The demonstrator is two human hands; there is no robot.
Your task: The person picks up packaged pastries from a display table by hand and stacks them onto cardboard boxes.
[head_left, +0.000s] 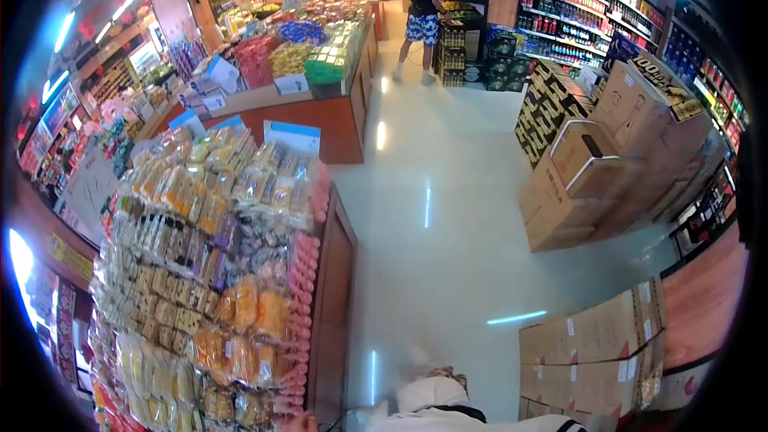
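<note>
My left hand point(302, 422) shows only in part at the bottom edge, beside the pink scalloped trim point(302, 304) of a bread display. Its fingers are too cut off to tell whether they are closed or hold anything. I cannot make out my right hand. White clothing point(436, 394) with dark bands fills the bottom middle, with a small blurred brownish shape just above it. Packaged breads and cakes point(260, 312) are stacked in rows on the display at the left, nearest my left hand.
A wooden display side point(332, 304) borders the aisle floor point(432, 256). Flat cartons point(592, 360) lie at the lower right, with stacked boxes point(572, 184) beyond. A person point(424, 8) in dark clothing stands by crates at the back. Another goods counter point(336, 124) stands ahead left.
</note>
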